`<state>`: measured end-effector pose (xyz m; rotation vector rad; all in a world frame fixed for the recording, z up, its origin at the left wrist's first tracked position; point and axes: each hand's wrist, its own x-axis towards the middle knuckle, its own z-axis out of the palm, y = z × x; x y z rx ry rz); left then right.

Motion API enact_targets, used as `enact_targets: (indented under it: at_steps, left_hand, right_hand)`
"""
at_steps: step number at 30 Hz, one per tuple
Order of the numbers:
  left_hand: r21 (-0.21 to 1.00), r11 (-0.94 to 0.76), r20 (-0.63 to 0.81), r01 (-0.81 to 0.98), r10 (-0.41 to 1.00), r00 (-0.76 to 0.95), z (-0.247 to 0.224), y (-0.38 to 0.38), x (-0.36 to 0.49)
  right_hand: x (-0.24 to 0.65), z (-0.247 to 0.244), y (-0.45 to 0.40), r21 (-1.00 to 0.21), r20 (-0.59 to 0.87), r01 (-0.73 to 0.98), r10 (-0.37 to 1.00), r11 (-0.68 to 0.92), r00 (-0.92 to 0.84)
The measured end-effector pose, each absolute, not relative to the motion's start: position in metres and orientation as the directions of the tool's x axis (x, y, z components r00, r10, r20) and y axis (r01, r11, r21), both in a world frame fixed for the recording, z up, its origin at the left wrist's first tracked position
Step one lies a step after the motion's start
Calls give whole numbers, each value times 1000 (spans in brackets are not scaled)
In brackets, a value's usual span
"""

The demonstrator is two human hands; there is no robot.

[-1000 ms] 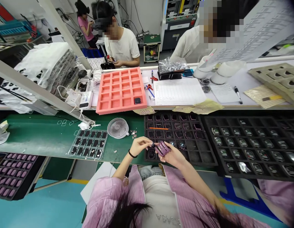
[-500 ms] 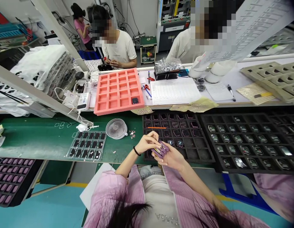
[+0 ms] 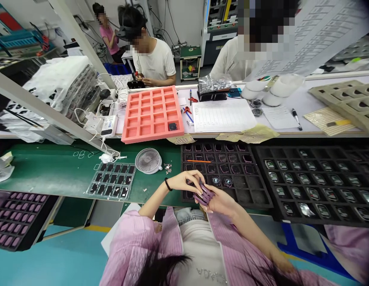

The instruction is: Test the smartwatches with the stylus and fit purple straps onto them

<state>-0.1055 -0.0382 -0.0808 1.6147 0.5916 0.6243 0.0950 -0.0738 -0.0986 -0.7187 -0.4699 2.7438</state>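
Note:
Several purple pieces [image 3: 204, 195] are held together in my right hand [image 3: 221, 201], whose fingers curl round them from the right and below. My left hand [image 3: 187, 180], with a black band at the wrist, pinches at the upper left side of the same purple pieces. Both hands are above the front edge of a black compartment tray [image 3: 263, 200]. Dark purple frames lie in many of its compartments, and two watch-like units [image 3: 227, 182] sit just right of my hands. An orange stick [image 3: 199, 161] lies across the tray beyond my fingers.
Left of the tray are a small round fan [image 3: 148, 161], scraps and a clear tray of black pieces [image 3: 113, 179]. Another black tray [image 3: 318, 182] with units stands right. A pink foam tray [image 3: 153, 113] and papers lie on the shelf. A person [image 3: 154, 59] sits opposite.
The purple pieces have turned in my hands, and the yellow strip seen on them no longer shows. My left hand's fingers have shifted over their upper edge. The view has moved slightly left.

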Motion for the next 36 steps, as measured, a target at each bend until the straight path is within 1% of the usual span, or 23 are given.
enact_targets:
  at_steps: [2,5,9,13,14,15,16,17,18,19,20,21,22,24,26,27,32,34,36]
  left_hand:
    - [997,-70,27,30,692,721,-90,-44,-105]
    - [1000,-2,-18,29,749,662,-108,-55,-105]
    - [998,67,-60,11,791,609,-129,-65,-105]
    - [992,125,-105,15,761,640,-165,-66,-109]
    - [988,148,-137,37,761,634,-178,-66,-113]
    - [982,165,-186,89,784,592,-192,-65,-118]
    - [967,179,-245,181,849,469,-207,-66,-125]
    - [926,212,-291,312,928,233,-220,-66,-134]
    - [851,280,-278,444,958,-72,-233,-67,-144]
    - [807,328,-249,492,943,-222,-244,-69,-154]
    - [775,366,-220,515,920,-324,-254,-71,-163]
    - [750,395,-197,531,899,-391,-262,-72,-172]
    - [720,407,-179,562,891,-416,-269,-74,-179]
    - [622,400,-128,673,900,-416,-280,-74,-189]
    - [521,355,-92,776,927,-363,-288,-71,-194]
    - [491,331,-87,806,939,-333,-291,-68,-196]
    - [471,249,-105,846,968,-226,-288,-54,-202]
    - [477,201,-97,856,980,-176,-276,-52,-201]
    - [497,138,-73,857,990,-117,-255,-53,-194]
  right_hand:
    - [98,-106,-78,-401,-467,-120,316,-908,-826]
    - [100,-116,-84,-447,-541,-90,350,-890,-765]
    - [96,-126,-92,-450,-604,-47,343,-892,-719]
    - [86,-129,-97,-443,-626,-6,314,-896,-713]
    - [83,-129,-98,-442,-618,-3,308,-897,-723]
    - [81,-128,-97,-442,-608,-6,304,-897,-733]
    - [80,-127,-96,-442,-597,-18,310,-897,-740]
    - [79,-126,-93,-441,-589,-35,319,-897,-742]
    - [79,-126,-90,-437,-584,-53,328,-898,-743]
    - [79,-125,-87,-431,-580,-69,335,-900,-742]
    - [81,-125,-83,-424,-579,-81,339,-902,-742]
    - [83,-125,-79,-420,-578,-94,345,-903,-740]
    - [85,-125,-76,-417,-577,-105,353,-903,-737]
    - [88,-126,-69,-416,-575,-122,365,-901,-732]
    - [89,-127,-64,-420,-569,-135,377,-897,-731]
    - [88,-128,-62,-423,-566,-138,380,-896,-731]
    - [82,-128,-51,-431,-562,-134,382,-892,-734]
    - [80,-127,-46,-431,-547,-141,382,-891,-745]
    - [78,-124,-42,-423,-532,-150,379,-893,-757]
